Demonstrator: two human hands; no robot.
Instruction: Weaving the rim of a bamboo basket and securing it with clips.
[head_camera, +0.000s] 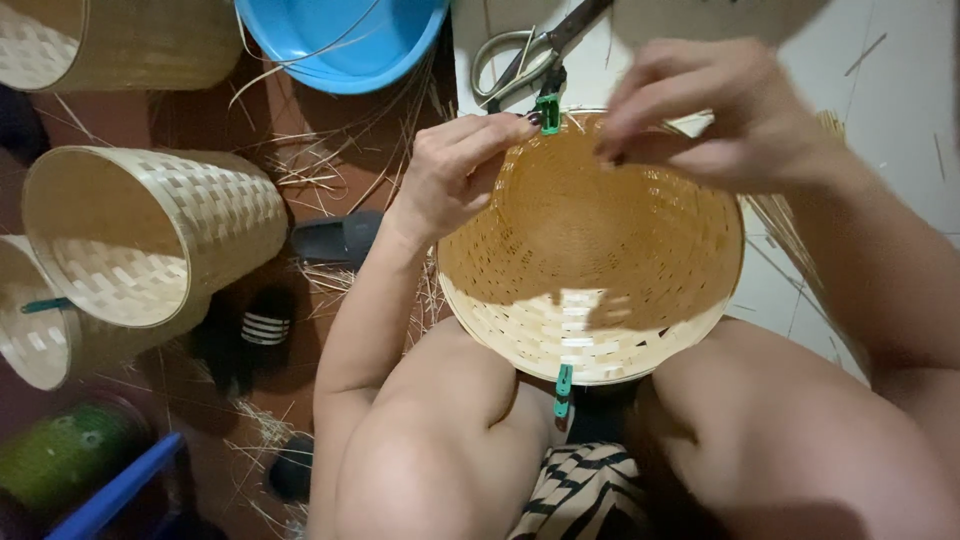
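Head view, person sitting, knees on either side of a round pale woven bamboo basket (590, 270), opening facing up at the camera.

Left hand (455, 175) is gripping the far-left part of the basket rim: fingers curled over the edge, thumb on the outside, closed on the weave. Fingertips are sitting just beside a small green plastic clip (547, 113) that is clamping the rim at the top.

Right hand (715, 115) is hovering over the far-right part of the rim, fingers bent and bunched together, pinching at the rim edge. It is motion-blurred, so whether it is actually holding a strip or only touching the rim cannot be told.

A second green clip (563, 390) is hanging on the near rim, between the knees.

Around it: a pair of metal scissors with pale looped handles (525, 55) is lying on the white tiled floor (890, 100) just beyond the basket, close to the left hand's fingertips. A blue plastic basin (345, 40) is sitting further left, at the top. Two finished woven bamboo baskets (150, 235) are lying on their sides at the left, a third (120, 40) at top left. Loose straw-coloured bamboo slivers (330, 160) are scattered over the brown floor between them.
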